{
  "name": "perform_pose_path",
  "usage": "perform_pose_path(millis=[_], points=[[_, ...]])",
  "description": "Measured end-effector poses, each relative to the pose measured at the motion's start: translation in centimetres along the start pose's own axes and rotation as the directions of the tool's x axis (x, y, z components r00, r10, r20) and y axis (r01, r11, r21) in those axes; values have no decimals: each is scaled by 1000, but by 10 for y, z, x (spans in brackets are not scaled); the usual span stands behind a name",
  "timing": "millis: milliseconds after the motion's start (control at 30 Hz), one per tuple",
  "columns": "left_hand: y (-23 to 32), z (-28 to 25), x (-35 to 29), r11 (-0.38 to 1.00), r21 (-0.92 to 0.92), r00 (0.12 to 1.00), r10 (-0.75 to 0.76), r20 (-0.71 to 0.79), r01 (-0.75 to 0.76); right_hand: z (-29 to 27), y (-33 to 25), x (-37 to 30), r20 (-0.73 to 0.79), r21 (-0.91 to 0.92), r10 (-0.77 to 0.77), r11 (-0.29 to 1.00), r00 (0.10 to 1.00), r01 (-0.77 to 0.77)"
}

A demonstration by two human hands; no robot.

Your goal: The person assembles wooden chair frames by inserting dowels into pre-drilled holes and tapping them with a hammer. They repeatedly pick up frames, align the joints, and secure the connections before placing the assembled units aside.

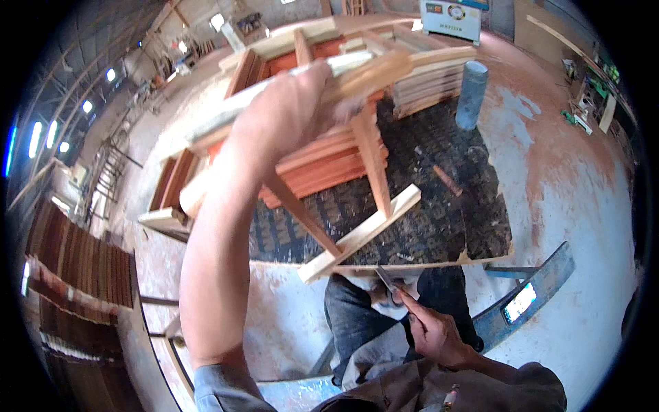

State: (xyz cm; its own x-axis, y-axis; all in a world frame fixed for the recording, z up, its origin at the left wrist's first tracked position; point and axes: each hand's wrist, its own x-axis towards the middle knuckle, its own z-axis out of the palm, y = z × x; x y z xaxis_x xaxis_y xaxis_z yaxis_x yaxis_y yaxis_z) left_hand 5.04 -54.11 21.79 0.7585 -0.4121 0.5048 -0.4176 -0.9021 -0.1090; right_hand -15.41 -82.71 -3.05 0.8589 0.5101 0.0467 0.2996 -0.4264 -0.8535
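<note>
My left arm reaches across the workbench, and my left hand (pixel 298 99), smeared by motion, is closed on a brown piece of wood (pixel 374 74). That piece is blurred, so its exact shape is unclear. Below it, two reddish-brown slats (pixel 373 161) run down to a pale wooden rail (pixel 364 233) lying slantwise over the bench's near edge. Close to my lap, my right hand (pixel 436 334) grips a slim tool with a narrow metal blade (pixel 386 277), its index finger stretched along it. The tool's handle is hidden in the palm.
The dark-topped workbench (pixel 453 226) carries stacked reddish slats (pixel 322 172), a grey-blue cylinder (pixel 472 96) and a brown stick-like piece (pixel 447 180). A phone (pixel 519 303) lies on the blue bench (pixel 549 278) at right. Dark wooden strips (pixel 82 264) are piled at left.
</note>
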Motion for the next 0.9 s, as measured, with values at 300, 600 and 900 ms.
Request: perform_pose_path(millis=[300,600,900], points=[[41,7,-7,847,518,993,107,48,-117,9,30,-24,-110,163,-67,983,992,84],[32,6,-14,762,630,987,72,146,-148,29,35,-41,-397,448,-11,871,918,204],[51,-25,-27,998,2,991,-59,119,59,-27,79,1,-406,871,404,444,820,212]])
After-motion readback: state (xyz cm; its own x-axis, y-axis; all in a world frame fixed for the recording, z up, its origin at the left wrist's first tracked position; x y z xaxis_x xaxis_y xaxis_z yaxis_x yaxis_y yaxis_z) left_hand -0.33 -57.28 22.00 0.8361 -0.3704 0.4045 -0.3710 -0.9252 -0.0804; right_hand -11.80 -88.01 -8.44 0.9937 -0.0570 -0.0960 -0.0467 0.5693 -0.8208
